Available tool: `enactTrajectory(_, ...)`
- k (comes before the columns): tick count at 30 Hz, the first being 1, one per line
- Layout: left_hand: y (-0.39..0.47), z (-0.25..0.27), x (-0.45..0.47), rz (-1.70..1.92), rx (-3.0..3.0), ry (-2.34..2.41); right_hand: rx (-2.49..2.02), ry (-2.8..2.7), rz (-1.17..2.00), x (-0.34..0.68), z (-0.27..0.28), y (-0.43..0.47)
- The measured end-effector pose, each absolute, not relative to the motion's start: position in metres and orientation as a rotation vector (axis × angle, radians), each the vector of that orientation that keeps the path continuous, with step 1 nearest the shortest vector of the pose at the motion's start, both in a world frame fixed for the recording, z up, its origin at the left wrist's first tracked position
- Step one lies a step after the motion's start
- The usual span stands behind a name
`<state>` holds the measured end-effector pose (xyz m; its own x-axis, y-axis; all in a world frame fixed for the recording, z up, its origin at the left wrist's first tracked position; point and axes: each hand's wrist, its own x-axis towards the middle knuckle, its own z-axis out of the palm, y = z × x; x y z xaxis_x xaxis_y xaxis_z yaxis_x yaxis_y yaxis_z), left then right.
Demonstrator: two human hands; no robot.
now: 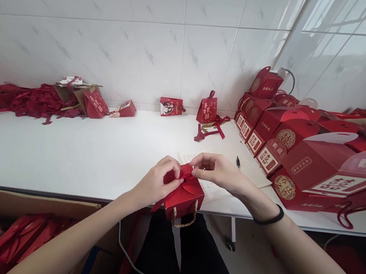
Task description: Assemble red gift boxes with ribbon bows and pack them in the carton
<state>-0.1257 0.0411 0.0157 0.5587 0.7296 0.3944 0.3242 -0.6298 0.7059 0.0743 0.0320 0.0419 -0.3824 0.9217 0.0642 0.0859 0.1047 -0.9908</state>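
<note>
A small red gift box [192, 195] with a twisted gold cord handle [186, 224] sits at the table's front edge, the cord hanging over it. On its top is a red ribbon [186, 171], gathered between my hands. My left hand [160, 179] is closed, thumb and fingers pinching the ribbon from the left. From the right, my right hand [214, 170] pinches it too, thumb against forefinger. The exact shape of the knot or bow is partly hidden by my fingers. Written paper [213, 188] lies under my right hand, with a black pen [238, 162] beyond it.
Red boxes [291, 137] are stacked along the right side. Against the wall stand a small red bag-shaped box [208, 109] and a printed box [170, 107]. Heaped red ribbons [39, 102] lie at the back left. Below, a carton [59, 204] holds red packages.
</note>
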Motion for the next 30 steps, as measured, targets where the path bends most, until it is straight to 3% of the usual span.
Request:
enactTrajectory(11,0.039,0.024,-0.122,0.851,2.249,1.023,-0.977,-1.664,1.278,0.067,0.043,0.031)
enactTrajectory(17,0.037,0.016,-0.122,1.039,2.498,1.002,-1.075,-1.715,1.059,0.069,0.043,0.032)
enactTrajectory(23,0.034,0.012,-0.123,1.173,2.728,1.035,-1.029,-1.563,1.350,0.072,0.045,0.031)
enactTrajectory(30,0.034,0.019,-0.122,1.055,2.647,1.095,-1.090,-1.640,1.248,0.071,0.047,0.032)
